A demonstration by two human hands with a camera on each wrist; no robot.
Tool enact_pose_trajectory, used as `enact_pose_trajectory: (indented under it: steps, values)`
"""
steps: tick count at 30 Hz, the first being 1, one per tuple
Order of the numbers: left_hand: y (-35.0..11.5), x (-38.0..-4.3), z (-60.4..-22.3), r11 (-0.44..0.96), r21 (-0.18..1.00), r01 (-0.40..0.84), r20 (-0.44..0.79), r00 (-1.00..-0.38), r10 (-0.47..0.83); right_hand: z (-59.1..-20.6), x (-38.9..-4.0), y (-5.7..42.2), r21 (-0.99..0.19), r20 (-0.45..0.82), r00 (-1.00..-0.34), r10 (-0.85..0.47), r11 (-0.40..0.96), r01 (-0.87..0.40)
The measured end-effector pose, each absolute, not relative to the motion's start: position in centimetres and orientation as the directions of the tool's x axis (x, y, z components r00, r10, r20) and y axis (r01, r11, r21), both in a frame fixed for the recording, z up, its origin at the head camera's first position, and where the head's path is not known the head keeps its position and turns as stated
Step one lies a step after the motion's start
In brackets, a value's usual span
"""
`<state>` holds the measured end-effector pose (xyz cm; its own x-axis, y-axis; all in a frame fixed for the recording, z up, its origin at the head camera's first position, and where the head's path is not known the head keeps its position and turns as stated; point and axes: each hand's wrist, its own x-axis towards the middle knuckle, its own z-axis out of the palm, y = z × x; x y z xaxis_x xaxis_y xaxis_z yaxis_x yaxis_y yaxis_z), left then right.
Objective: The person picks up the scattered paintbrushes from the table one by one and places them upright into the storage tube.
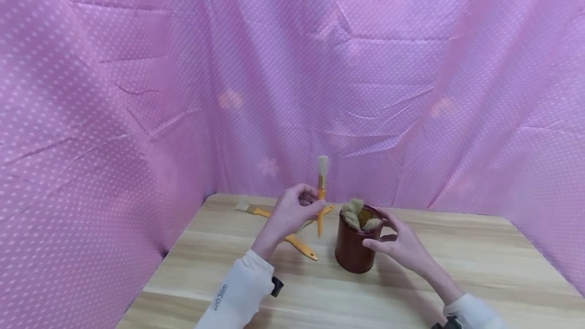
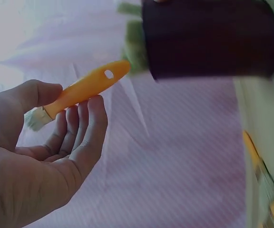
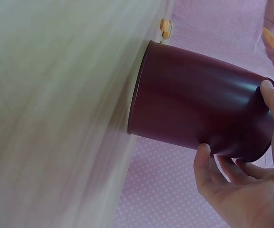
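My left hand [image 1: 296,210] pinches a paintbrush [image 1: 321,194] by its orange handle between thumb and fingertips. The brush is held upright above the table, pale bristles up. In the left wrist view its handle [image 2: 87,88] has a hole at the end. A dark red cylindrical can [image 1: 355,248] stands to the right of it. Tufts of beige bristles [image 1: 352,212] show at the can's mouth. My right hand [image 1: 402,245] holds the can near its rim, and in the right wrist view the thumb and fingers [image 3: 202,164] lie around its upper part.
Several more orange-handled brushes lie on the wooden table [image 1: 205,258], partly behind my left hand; one handle [image 1: 301,248] points toward the front, and one brush [image 1: 256,210] lies farther left. A pink dotted cloth [image 1: 320,90] hangs behind the table and at its sides.
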<state>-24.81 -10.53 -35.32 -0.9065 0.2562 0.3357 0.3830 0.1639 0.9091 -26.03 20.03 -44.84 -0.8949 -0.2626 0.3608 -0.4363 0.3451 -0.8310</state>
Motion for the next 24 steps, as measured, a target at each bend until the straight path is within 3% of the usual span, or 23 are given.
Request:
enact_pose_trajectory:
  steps: [13,24]
  values:
    - [-3.7,-25.0,-34.4,0.194,0.832,0.520,0.480,-0.850,0.217,-45.1,-26.3,20.0,-0.813,0.395,-0.875,-0.279,0.337,-0.475]
    - [-1.6,-25.1,-35.6,0.283,0.764,0.580,0.525,-0.813,0.251,-45.0,-26.6,20.7,-0.792,0.410,-0.865,-0.291,0.357,-0.496]
